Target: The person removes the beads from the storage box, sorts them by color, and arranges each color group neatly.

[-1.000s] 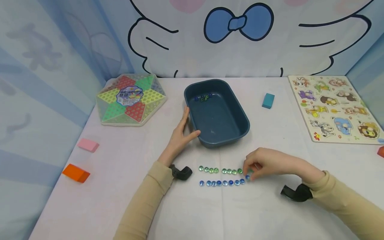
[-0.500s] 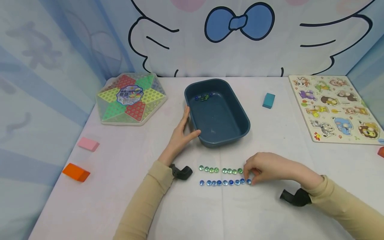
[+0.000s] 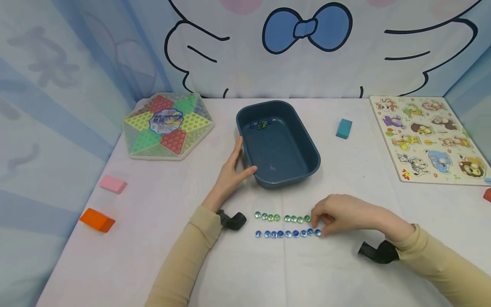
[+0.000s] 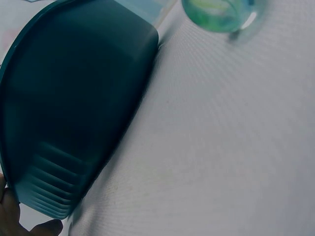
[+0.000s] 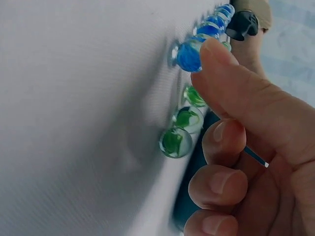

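Observation:
Two rows of glass marbles lie on the white cloth in the head view: green marbles [image 3: 293,218] at the back, blue marbles [image 3: 288,233] in front. My right hand [image 3: 345,215] pinches the blue marble [image 3: 318,232] at the right end of the front row; its thumb [image 5: 221,56] meets that marble in the right wrist view, where the index fingertip is hidden. My left hand [image 3: 230,174] rests against the left side of a dark blue basin [image 3: 280,155], fingers spread along the wall. A few marbles [image 3: 262,124] sit in the basin's far left part.
A hexagonal star-patterned game board [image 3: 166,128] lies at back left, an animal puzzle board [image 3: 431,140] at back right. A teal block [image 3: 343,128] is right of the basin. Pink [image 3: 113,184] and orange blocks [image 3: 97,220] lie near the left edge, a red block [image 3: 487,194] far right.
My right hand has moved slightly toward me, bringing the blue marble down into line at the right end of the front row. My left hand and the basin have stayed in place.

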Tool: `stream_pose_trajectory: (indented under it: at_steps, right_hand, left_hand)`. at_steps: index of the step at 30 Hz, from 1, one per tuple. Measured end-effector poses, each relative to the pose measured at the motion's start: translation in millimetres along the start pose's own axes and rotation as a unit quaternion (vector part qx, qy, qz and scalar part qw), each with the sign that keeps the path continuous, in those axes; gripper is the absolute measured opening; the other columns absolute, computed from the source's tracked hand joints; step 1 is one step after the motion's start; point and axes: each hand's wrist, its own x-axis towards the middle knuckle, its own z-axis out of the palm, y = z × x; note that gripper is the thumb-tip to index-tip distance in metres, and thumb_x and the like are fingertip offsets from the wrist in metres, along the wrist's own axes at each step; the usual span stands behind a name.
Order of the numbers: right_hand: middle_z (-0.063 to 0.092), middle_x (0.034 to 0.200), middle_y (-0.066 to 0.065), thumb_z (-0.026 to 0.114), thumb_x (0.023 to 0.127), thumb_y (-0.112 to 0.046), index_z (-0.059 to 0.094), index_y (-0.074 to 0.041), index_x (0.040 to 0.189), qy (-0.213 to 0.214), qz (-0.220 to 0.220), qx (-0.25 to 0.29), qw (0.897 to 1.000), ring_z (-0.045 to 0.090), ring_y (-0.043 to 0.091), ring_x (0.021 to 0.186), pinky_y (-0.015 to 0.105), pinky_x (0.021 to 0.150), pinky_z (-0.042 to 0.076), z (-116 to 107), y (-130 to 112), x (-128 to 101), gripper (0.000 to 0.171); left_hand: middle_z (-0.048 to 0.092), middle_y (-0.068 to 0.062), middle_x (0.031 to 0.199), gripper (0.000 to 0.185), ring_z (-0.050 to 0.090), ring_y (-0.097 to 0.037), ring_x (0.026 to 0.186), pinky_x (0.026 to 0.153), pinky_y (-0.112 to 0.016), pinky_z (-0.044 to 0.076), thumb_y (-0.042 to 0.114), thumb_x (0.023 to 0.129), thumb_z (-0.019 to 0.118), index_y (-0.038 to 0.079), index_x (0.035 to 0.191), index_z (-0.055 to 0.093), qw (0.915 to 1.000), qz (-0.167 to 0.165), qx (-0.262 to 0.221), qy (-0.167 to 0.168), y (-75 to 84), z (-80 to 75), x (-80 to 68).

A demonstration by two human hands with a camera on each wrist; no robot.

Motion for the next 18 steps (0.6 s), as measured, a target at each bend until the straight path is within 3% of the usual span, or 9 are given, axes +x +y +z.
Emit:
stream_pose_trajectory:
  at_steps: [4,9,18]
  right_hand:
    - [0.043,0.06,-0.016,0.078,0.073,-0.027,0.066,-0.027,0.084,0.001,-0.001,0.014,1.0,0.039,-0.002,0.054,0.016,0.054,0.035,-7,-1,-3,0.016]
    - [0.045,0.062,-0.016,0.076,0.075,-0.027,0.066,-0.024,0.085,-0.011,-0.034,0.045,0.998,0.042,-0.002,0.056,0.016,0.055,0.038,-21,-3,-1,0.014]
    - [0.057,0.07,-0.011,0.071,0.08,-0.027,0.067,-0.017,0.093,-0.016,-0.135,0.114,0.984,0.051,0.002,0.062,0.02,0.055,0.045,-50,-3,14,0.017]
  left_hand:
    - [0.002,0.0,0.156,0.085,0.011,-0.021,0.143,0.116,-0.041,0.013,0.02,0.087,0.062,0.018,0.15,0.005,1.0,0.0,0.002,0.0,8.0,-1.1,-3.4]
    - [0.002,0.001,0.156,0.085,0.012,-0.022,0.143,0.116,-0.042,0.013,0.019,0.087,0.062,0.019,0.15,0.005,1.0,-0.002,0.002,0.0,6.4,-0.9,-2.5]
    - [0.001,0.019,0.153,0.088,0.01,-0.011,0.142,0.116,-0.041,0.013,0.036,0.085,0.065,0.038,0.147,0.003,0.9999,0.008,0.006,0.009,-32.8,4.9,11.5]
